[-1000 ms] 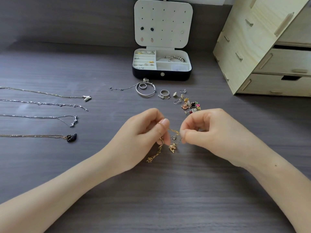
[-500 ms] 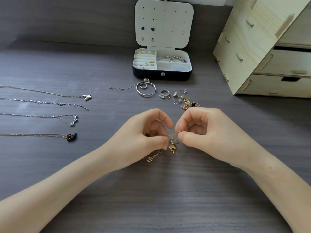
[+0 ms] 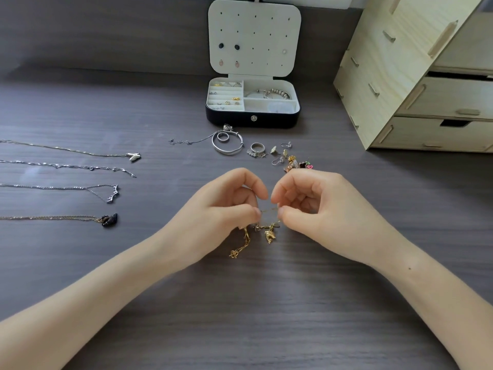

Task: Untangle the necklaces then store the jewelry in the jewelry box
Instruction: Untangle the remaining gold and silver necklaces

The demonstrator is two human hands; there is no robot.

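A: How are the hands held?

B: The left hand [image 3: 221, 209] is curled, and a fine gold chain [image 3: 245, 241] is pinched between its thumb and forefinger. The right hand [image 3: 320, 209] is curled in the same way, and the same chain is pinched at its fingertips. Only a short stretch is kept between the two hands, which are almost touching.

A: Where is the rest of the chain?

B: It hangs below the left hand in a small bunch, with a gold pendant [image 3: 269, 235] beside it. The lowest end seems to rest on the table [image 3: 266, 303].

A: How is such a chain expected to handle?

B: It is judged to be very light, limp and a little slippery. The links are thin, so they could be kinked or broken by a hard pull. It is best held close to the knot with the fingertips and loosened gently, not dragged by the pendant.

A: What is seen further out?

B: Four straightened necklaces [image 3: 108, 219] are laid apart at the left. A bangle [image 3: 226, 145], a ring [image 3: 258, 147] and earrings [image 3: 293, 162] lie beyond the hands. The jewelry box [image 3: 252, 121] stands open behind them.
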